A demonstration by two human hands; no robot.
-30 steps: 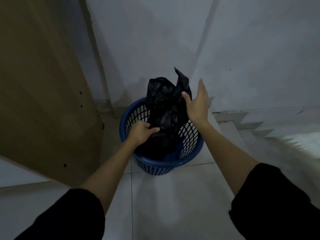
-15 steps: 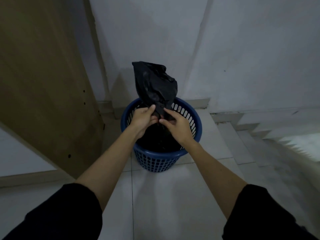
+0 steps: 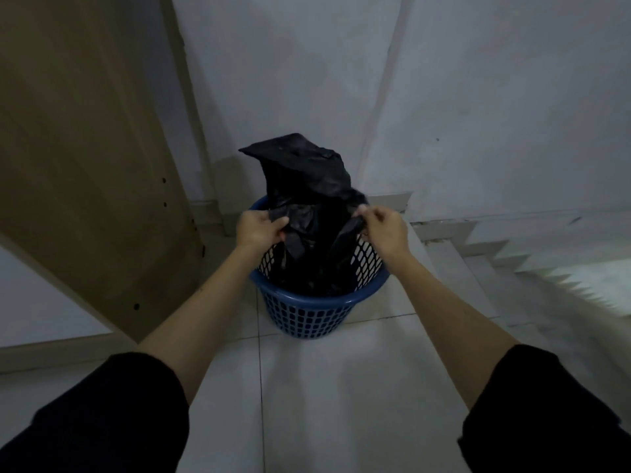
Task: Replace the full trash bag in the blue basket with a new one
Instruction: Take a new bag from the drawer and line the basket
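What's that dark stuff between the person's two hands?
Head view: a black trash bag stretches between the left hand and right hand, standing in the blue basket.

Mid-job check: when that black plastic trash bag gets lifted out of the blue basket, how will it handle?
Probably floppy: the thin black plastic trash bag crumples and folds where the left hand and right hand pinch it. Its upper part stands slack and creased, so likely light there; how much is inside cannot be seen. The blue perforated plastic basket looks light and may lift or tip with it.
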